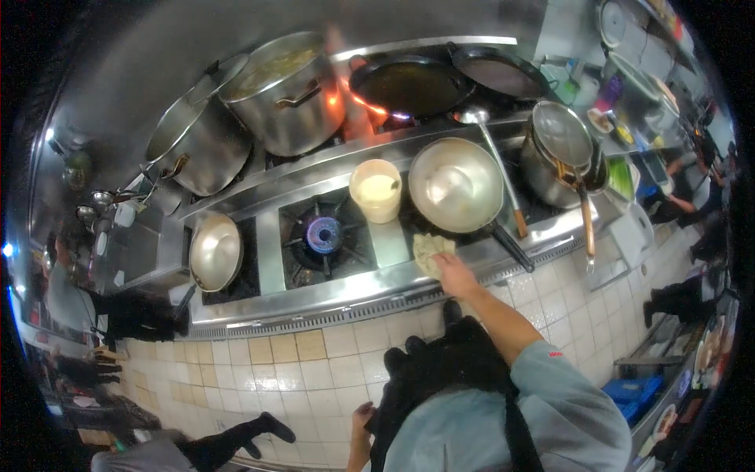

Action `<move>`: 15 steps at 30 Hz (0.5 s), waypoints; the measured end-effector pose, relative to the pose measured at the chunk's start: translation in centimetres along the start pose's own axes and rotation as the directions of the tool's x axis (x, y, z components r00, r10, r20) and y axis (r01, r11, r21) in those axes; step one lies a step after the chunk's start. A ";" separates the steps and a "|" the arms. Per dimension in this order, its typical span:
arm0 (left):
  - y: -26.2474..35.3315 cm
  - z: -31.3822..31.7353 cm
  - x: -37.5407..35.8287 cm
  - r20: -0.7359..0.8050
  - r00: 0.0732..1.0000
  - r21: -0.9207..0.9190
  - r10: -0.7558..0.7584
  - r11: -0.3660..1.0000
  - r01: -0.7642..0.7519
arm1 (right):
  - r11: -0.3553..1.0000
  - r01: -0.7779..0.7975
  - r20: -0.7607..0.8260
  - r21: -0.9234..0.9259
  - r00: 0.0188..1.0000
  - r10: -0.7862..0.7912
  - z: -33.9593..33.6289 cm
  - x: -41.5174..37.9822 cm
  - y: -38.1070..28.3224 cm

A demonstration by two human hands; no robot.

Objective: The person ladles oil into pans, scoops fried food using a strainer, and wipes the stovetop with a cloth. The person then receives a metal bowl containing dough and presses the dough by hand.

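My right hand [456, 275] is closed on a pale crumpled cloth [431, 253] at the stove's front edge, just below a wide steel pan [456, 186] with a black handle. Left of that pan stands a white tub [376, 191] with pale yellow contents. Farther left, a lit burner [323, 234] shows a blue flame with nothing on it. My left hand [362, 415] hangs low beside the dark apron, its fingers curled; whether it holds anything is unclear.
Behind are tall pots [287, 98] and wide black pans [410, 85], with flames between. A ladle [499, 161] lies right of the steel pan, near a strainer [561, 135]. Another pan [216, 252] sits left. Other people stand at both sides; a leg [236, 436] shows behind.
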State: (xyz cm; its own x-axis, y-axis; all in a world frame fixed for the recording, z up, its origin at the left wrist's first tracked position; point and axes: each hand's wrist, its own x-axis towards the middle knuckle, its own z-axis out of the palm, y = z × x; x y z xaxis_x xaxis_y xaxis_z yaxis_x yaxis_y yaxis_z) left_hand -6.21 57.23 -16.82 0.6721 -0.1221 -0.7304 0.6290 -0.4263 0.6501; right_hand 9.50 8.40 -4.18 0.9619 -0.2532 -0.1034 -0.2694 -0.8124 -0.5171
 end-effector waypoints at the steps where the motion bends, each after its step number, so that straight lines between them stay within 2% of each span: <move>1: 1.2 0.2 -0.7 0.001 1.000 0.001 -0.024 1.000 0.024 | 1.000 -0.006 -0.001 -0.002 1.000 0.006 0.0 0.0 0.1; 2: 1.7 0.3 -0.8 0.008 1.000 0.004 -0.023 1.000 0.023 | 1.000 -0.011 0.008 -0.014 1.000 0.011 0.1 0.0 0.2; 4: 2.6 0.4 -1.0 0.019 1.000 0.276 0.024 0.961 -0.028 | 0.999 -0.021 0.014 -0.028 1.000 0.021 0.3 0.1 0.5; 5: 3.3 0.5 -1.3 0.024 0.999 0.279 0.025 0.960 -0.031 | 0.999 -0.026 0.024 -0.025 0.999 0.026 0.3 0.1 0.6; 7: 4.2 0.8 -2.1 -0.010 0.998 0.158 -0.067 0.985 0.068 | 0.999 -0.032 0.035 -0.022 0.999 0.033 0.4 0.1 0.7; 10: -8.6 0.7 4.2 -0.002 1.000 -0.258 0.005 0.966 -0.006 | 0.999 -0.026 0.037 -0.021 0.999 0.027 0.5 0.2 0.7; 14: -9.0 0.5 4.6 0.030 0.999 -0.230 0.021 0.973 -0.014 | 1.000 -0.024 0.029 0.001 0.999 0.024 0.2 -0.1 0.6; 15: -8.5 0.6 4.5 0.000 1.000 -0.158 0.018 0.987 -0.017 | 1.000 -0.021 0.029 0.007 0.999 0.021 0.3 0.0 0.5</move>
State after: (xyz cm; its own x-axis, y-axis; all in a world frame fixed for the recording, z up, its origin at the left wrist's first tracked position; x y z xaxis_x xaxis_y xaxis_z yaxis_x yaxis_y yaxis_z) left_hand -8.76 59.75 -25.76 0.6829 -0.1299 -0.7189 0.6711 -0.2770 0.6876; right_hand 9.38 8.15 -4.64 0.9569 -0.2549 -0.1391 -0.2897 -0.8032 -0.5206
